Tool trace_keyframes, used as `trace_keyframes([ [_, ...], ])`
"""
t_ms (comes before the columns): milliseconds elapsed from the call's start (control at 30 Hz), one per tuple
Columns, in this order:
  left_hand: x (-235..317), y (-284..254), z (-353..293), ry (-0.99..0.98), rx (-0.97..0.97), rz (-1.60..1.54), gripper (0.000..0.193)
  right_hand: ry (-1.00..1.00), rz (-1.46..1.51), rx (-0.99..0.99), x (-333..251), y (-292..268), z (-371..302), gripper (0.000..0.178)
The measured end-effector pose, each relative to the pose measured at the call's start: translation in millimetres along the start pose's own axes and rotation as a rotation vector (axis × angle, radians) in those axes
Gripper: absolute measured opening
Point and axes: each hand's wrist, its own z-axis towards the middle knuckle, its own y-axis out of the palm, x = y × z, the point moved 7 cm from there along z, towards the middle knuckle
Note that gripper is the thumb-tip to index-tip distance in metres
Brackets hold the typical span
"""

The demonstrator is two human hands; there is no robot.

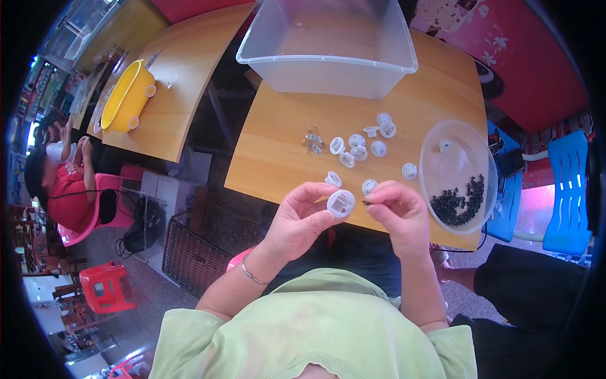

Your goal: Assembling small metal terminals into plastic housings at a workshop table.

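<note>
Over the near edge of the wooden table, my left hand pinches a round white plastic part with a slotted face turned up. Close beside it, my right hand holds a small black piece between thumb and fingertips, just apart from the white part. Several similar white round parts lie scattered on the table beyond my hands. A small pile of shiny metal pieces sits to their left. At the right, a shallow clear round tray holds many small black pieces and one white part.
A large clear plastic bin stands at the table's far side. Another table to the left carries a yellow tub. Blue chairs stand at the right, a brown basket below left. A person in red sits at the left.
</note>
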Motion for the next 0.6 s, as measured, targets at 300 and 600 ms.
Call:
trace_keyframes([
  [300, 5.0, 6.7, 0.6, 0.118, -0.032, 0.127, 0.02, 0.001, -0.316, 0.013, -3.5, 8.5, -0.3, 0.013],
  [600, 4.5, 4.4, -1.1, 0.141, -0.023, 0.127, 0.022, -0.082, -0.356, 0.049, -3.4, 11.0, 3.1, 0.009],
])
